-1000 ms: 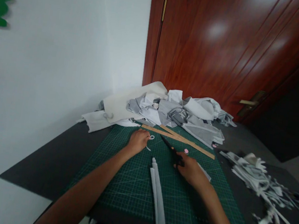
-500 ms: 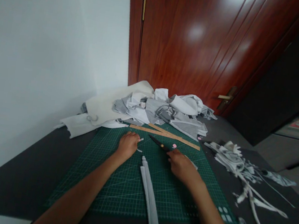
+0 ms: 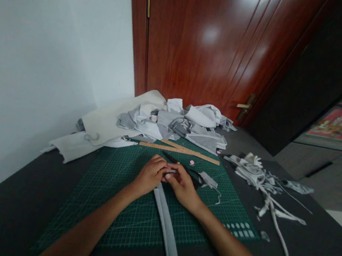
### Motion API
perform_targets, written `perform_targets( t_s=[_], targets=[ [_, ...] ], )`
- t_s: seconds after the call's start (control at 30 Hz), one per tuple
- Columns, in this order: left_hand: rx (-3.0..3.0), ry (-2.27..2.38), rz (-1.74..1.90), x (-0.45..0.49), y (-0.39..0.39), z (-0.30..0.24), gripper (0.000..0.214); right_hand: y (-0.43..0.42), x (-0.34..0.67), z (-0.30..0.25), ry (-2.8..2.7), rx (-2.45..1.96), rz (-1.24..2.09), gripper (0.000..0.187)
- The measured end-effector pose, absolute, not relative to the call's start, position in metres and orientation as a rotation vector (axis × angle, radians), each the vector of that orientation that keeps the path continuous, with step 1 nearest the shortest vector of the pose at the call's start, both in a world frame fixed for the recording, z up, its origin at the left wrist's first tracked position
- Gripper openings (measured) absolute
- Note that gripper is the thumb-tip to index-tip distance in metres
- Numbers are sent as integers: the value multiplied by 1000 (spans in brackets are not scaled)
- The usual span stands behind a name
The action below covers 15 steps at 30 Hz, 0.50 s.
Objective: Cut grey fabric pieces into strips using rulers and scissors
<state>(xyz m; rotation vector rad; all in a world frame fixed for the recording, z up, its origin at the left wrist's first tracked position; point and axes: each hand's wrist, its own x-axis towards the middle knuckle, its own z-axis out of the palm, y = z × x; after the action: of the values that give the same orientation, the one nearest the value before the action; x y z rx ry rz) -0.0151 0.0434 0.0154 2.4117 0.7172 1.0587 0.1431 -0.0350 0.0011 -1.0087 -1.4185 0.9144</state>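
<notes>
My two hands meet over the green cutting mat, at the far end of a long grey fabric strip (image 3: 165,223). My left hand (image 3: 151,174) is closed, fingers bent around the strip's end. Thumb and fingers of my right hand (image 3: 181,184) pinch there too, and a pale bit of cloth shows between the fingertips. The strip's very end is mostly hidden by the fingers; its near end hangs over the table edge. Black scissors (image 3: 170,157) lie on the mat just beyond my right hand, partly covered by it. Small grey scraps (image 3: 209,180) rest beside the handles.
Two wooden rulers (image 3: 180,150) cross at the back of the cutting mat (image 3: 85,213). Behind them is a heap of grey and white cloth (image 3: 174,122). More cut strips (image 3: 255,173) lie on the dark table at right. A pink disc (image 3: 192,163) sits near the scissors.
My right hand has let go of the scissors, now lying on the mat, and moved left to my left hand. Both have come to the strip's end. The view has shifted right.
</notes>
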Motion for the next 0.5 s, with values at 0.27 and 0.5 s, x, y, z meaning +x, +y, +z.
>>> perform_targets(
  t_s=[0.27, 0.5],
  targets=[
    [2487, 435, 731, -26, 41, 16, 34, -4, 222, 20, -935, -1157, 557, 36],
    [2640, 426, 394, -34, 42, 18, 28, -21, 318, 21, -686, -1836, -135, 36]
  ],
)
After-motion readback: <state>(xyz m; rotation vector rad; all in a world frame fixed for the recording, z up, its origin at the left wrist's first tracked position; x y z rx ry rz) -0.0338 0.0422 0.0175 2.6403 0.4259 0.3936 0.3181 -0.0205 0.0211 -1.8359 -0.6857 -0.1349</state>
